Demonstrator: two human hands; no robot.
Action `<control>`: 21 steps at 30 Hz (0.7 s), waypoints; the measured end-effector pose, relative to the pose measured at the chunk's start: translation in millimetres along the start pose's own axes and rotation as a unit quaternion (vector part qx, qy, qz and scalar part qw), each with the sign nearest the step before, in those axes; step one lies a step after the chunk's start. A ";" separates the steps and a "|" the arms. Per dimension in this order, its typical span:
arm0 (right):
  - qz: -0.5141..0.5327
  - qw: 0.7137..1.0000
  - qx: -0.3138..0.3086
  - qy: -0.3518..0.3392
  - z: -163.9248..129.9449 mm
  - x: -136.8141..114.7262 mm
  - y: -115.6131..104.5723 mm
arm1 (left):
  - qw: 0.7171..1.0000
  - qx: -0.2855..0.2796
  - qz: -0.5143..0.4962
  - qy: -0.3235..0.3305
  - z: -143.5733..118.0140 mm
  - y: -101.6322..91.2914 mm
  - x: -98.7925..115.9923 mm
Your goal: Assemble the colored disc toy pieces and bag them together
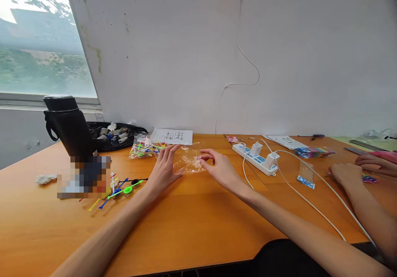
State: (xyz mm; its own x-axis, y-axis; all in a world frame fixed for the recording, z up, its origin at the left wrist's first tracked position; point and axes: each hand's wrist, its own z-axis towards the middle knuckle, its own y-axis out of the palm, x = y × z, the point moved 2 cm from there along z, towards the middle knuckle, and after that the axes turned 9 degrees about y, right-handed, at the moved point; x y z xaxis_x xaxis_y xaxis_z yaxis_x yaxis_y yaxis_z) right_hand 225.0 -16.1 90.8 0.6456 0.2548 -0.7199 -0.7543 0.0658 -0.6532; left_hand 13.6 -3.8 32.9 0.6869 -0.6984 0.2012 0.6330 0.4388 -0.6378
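Clear plastic bag (187, 161) lies flat near the bench's (192, 219) far edge, by the middle. It looks thin, light, limp and slippery, best taken at an edge. Left hand (163, 170) presses it down with fingers spread flat; right hand (217, 167) has fingers pinched on its right edge. Just beside it: a bag of coloured sticks (143, 148), paper sheet (172, 136), power strip (256, 158) with cables. Another person's hands (356, 170) work at the right edge.

Clear crinkly plastic bag (187, 161) on the orange wooden table (192, 219), between left hand (164, 170) and right hand (217, 167), white paper sheet (172, 136) behind it, tall black flask (68, 124) far left, white power strip (256, 157) to the right
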 end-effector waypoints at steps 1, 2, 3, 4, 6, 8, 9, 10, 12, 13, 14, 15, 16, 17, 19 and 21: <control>-0.001 1.000 -0.003 0.002 -0.6 -0.9 -1.3 | 1.000 -0.004 0.008 0.007 0.4 -0.2 -0.2; 0.004 1.000 -0.004 0.005 -1.0 -1.6 -2.5 | 1.000 -0.009 0.017 0.014 0.8 -0.5 -0.4; 0.010 1.000 -0.005 0.010 -1.2 -2.0 -3.4 | 0.999 -0.014 0.025 0.020 1.1 -0.9 -0.5; 0.018 1.000 -0.006 0.015 -1.2 -2.0 -4.2 | 0.999 -0.017 0.032 0.025 1.5 -1.4 -0.4; 0.036 0.999 -0.008 0.025 -0.5 -1.4 -5.3 | 0.999 -0.020 0.037 0.032 2.2 -2.6 0.3; 0.055 0.998 -0.012 0.031 0.6 -0.3 -6.2 | 0.998 -0.021 0.035 0.037 2.8 -3.6 1.7; 0.064 0.997 -0.011 0.033 1.2 0.3 -6.8 | 0.998 -0.021 0.033 0.039 3.1 -3.9 2.6; 0.071 0.997 -0.008 0.035 1.8 1.0 -7.6 | 0.998 -0.021 0.031 0.041 3.3 -4.1 3.5; 0.083 0.996 -0.007 0.043 2.7 2.5 -8.8 | 0.998 -0.019 0.024 0.047 3.6 -4.0 5.0; 0.090 0.995 -0.012 0.049 2.9 3.4 -9.0 | 0.998 -0.019 0.020 0.051 3.6 -3.9 5.7; 0.102 0.993 -0.023 0.058 3.1 4.4 -8.7 | 0.998 -0.019 0.016 0.055 3.6 -3.6 6.3; 0.118 0.990 -0.039 0.069 3.0 5.3 -7.9 | 0.998 -0.020 0.013 0.058 3.5 -3.2 6.8; 0.140 0.985 -0.057 0.079 2.8 6.0 -6.8 | 0.998 -0.021 0.011 0.061 3.4 -2.8 7.2; 0.168 0.979 -0.077 0.087 2.5 6.4 -5.3 | 0.998 -0.021 0.009 0.064 3.3 -2.4 7.5; 0.230 0.961 -0.116 0.102 1.4 6.0 -1.8 | 0.997 -0.024 0.004 0.068 3.1 -1.3 8.2; 0.280 0.941 -0.151 0.117 -0.4 4.1 1.3 | 0.997 -0.025 -0.002 0.072 2.8 -0.3 8.8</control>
State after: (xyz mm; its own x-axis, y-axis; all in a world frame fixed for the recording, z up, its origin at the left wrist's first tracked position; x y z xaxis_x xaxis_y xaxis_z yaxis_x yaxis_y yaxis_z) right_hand 226.7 -15.3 86.9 0.1913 -0.0535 -0.9801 -0.9385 -0.3023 -0.1667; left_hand 20.4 -8.5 37.0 0.6243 -0.7752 0.0967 0.6138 0.4102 -0.6745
